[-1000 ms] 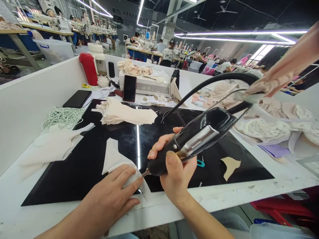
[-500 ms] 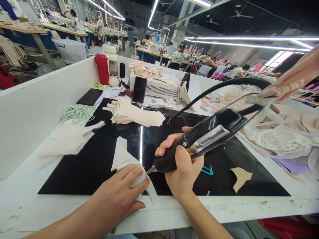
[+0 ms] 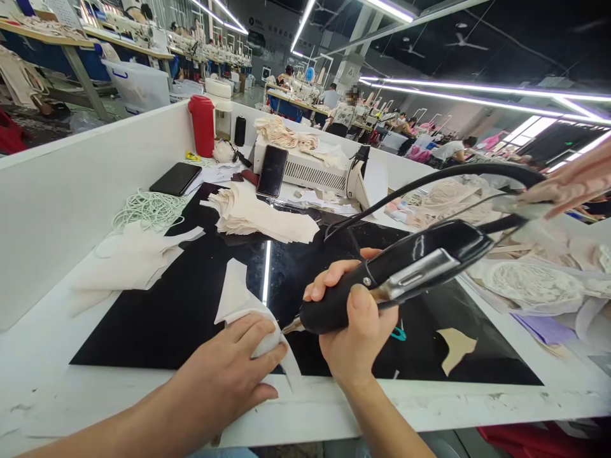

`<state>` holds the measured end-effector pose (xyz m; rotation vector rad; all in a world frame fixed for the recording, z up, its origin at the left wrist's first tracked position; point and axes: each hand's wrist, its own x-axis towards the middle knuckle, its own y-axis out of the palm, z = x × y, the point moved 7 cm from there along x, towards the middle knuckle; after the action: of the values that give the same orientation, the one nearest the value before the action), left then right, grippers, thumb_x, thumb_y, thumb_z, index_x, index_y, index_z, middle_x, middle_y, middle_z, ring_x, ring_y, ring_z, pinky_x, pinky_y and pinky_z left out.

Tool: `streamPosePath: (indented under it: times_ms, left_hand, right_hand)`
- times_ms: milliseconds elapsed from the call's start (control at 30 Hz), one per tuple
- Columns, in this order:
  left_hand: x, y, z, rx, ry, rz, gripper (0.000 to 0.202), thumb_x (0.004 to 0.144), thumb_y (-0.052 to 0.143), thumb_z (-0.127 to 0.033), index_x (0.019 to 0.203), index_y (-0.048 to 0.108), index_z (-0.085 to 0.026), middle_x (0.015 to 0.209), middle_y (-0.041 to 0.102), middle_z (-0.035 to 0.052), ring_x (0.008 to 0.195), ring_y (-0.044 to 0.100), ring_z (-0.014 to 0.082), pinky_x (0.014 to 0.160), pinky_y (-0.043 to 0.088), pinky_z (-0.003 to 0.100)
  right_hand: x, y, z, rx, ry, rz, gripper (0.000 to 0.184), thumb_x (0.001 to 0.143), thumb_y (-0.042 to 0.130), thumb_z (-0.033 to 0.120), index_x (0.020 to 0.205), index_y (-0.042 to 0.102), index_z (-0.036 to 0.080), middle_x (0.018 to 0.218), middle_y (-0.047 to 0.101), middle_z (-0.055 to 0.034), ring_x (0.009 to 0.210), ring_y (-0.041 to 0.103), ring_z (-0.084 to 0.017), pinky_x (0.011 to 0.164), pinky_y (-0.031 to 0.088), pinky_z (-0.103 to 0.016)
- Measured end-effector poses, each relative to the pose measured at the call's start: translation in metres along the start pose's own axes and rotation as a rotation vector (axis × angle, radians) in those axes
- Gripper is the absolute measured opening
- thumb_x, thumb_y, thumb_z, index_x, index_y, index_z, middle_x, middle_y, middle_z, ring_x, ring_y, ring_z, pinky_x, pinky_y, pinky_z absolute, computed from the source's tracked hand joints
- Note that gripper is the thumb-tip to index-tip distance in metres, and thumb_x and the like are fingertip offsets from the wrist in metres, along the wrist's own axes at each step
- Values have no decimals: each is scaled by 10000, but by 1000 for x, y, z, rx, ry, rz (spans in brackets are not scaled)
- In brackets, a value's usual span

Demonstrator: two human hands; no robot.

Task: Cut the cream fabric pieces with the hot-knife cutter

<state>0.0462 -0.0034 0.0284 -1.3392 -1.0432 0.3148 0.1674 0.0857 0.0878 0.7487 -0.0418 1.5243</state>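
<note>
My left hand (image 3: 229, 359) holds a curved cream fabric piece (image 3: 235, 292) against a glossy black sheet (image 3: 153, 331). The fingers are bent over the cloth, with a pale rounded part showing between them. In my right hand (image 3: 356, 337) is a bulky black corded tool (image 3: 424, 251) with a metal lever along its side. Its pointed metal tip (image 3: 292, 327) is at the right edge of the fabric; whether it touches cannot be made out. A teal looped item (image 3: 398, 333) lies partly hidden behind my right hand. Further right rests a tan fabric scrap (image 3: 457, 348).
A stack of cream pieces (image 3: 267, 219) lies behind my hands, more cream cloth (image 3: 126, 264) at left. A phone (image 3: 272, 172) leans on a vented white box (image 3: 310, 173). The tool's thick cable (image 3: 429, 179) arches up right. Low white walls (image 3: 86, 172) edge the table.
The view has shifted slightly, and the tool with my right hand appears a little further right in the picture. Both hands keep their holds; the tip stays beside the fabric edge.
</note>
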Motion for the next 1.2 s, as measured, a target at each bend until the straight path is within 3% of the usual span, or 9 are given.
streamPosePath:
  times_ms: [700,833,933,1100,1200]
  left_hand:
    - [-6,10,7,-54,-5,24,591,791,903,-472,1265,670,-206,1241,707,132,1192,663,312,1033,586,414]
    - [-6,4,21,-202,-42,126,485,891,802,-255,1338,615,-243,1298,684,102,1171,686,251,989,600,315]
    - [-2,-2,33,-212,-90,207,420,942,589,-59,1322,623,-233,1299,688,84,1160,691,228,988,598,316]
    - [-2,2,56,-171,-152,328,582,841,423,94,1240,667,-252,1291,692,45,1176,665,224,1013,577,353]
    - [-5,7,63,-96,-130,275,616,794,408,106,1226,657,-255,1291,689,44,1145,652,229,961,584,340]
  right_hand:
    - [4,2,-13,0,28,0,327,917,729,348,1190,558,296,821,654,58,586,633,-109,577,548,-277]
    - [2,0,-19,-20,21,16,333,924,723,359,1202,552,296,839,652,50,588,640,-111,587,552,-281]
    - [3,-2,-24,-37,13,22,355,923,720,352,1219,533,294,844,652,47,589,641,-118,593,549,-288]
    - [16,-11,-28,-100,13,-10,269,900,733,346,1078,557,248,816,656,36,597,626,-126,613,537,-301]
    - [25,-20,-22,-138,14,-69,264,885,743,353,1045,567,240,795,660,38,590,623,-130,618,534,-307]
